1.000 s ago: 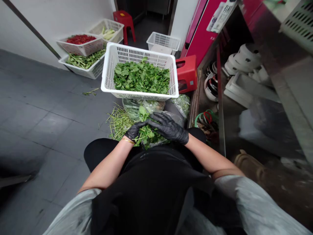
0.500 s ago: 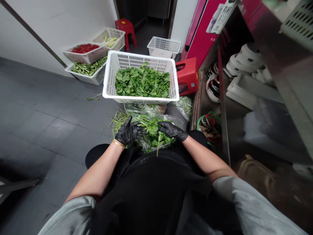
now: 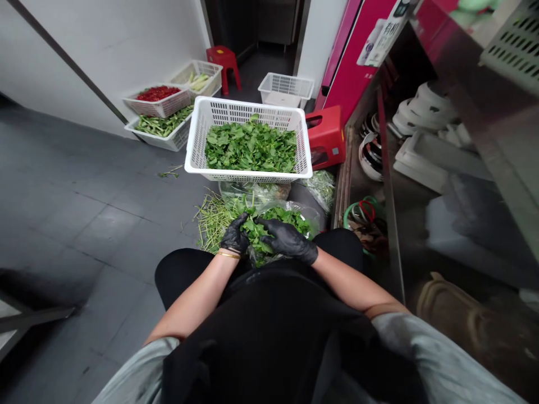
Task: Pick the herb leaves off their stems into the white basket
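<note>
Two black-gloved hands meet above the person's lap. The left hand (image 3: 234, 238) is curled tight around a bunch of leafy green sprigs (image 3: 257, 230); the right hand (image 3: 288, 241) pinches its leaves. A clear plastic bag (image 3: 310, 215) lies just beneath, and a white slotted plastic basket (image 3: 192, 140) of green leaves stands ahead.

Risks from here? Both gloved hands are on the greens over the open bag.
1. The bunch of greens is pinched between the left hand and right hand at the lap's edge. Loose leaves may slip past the plastic bag onto the floor.
2. Discarded stems lie on the floor right beside that bag, so some could likely get swept back in with the good leaves.
</note>
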The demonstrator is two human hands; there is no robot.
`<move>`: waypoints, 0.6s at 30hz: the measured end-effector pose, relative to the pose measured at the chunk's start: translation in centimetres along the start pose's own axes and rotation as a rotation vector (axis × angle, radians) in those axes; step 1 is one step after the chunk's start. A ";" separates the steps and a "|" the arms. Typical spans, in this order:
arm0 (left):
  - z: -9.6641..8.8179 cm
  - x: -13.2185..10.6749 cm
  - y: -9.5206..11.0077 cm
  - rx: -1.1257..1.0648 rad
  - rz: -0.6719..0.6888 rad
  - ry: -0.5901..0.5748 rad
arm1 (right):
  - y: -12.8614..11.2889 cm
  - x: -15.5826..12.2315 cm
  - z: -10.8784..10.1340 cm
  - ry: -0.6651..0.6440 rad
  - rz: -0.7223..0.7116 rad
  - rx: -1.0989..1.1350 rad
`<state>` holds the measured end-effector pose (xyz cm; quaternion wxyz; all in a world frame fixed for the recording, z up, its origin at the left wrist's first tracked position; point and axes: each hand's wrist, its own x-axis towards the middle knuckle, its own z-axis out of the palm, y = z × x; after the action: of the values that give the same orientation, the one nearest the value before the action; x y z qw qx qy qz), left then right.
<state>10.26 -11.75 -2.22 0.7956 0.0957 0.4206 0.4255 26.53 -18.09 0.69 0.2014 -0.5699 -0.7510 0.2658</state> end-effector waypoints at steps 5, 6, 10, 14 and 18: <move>-0.8 -1.1 1.2 -0.053 -0.202 -0.007 | 1.8 1.5 -2.4 0.144 0.198 0.546; -0.8 -1.2 1.2 -0.051 -0.208 -0.020 | 1.7 2.2 -2.3 0.120 0.217 0.643; -1.0 -1.9 0.9 -0.012 -0.231 -0.143 | 0.6 4.4 -1.2 0.153 0.232 0.885; -1.8 -2.9 0.9 0.003 -0.165 -0.343 | 1.0 4.9 -1.6 0.258 0.294 1.006; -2.7 -3.3 1.7 0.009 -0.053 -0.374 | 2.7 4.7 -3.4 0.417 0.275 1.058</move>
<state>6.27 -13.74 -1.09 0.8703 0.1654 0.2697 0.3774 29.37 -12.39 1.61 0.5657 -0.5244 -0.3797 0.5108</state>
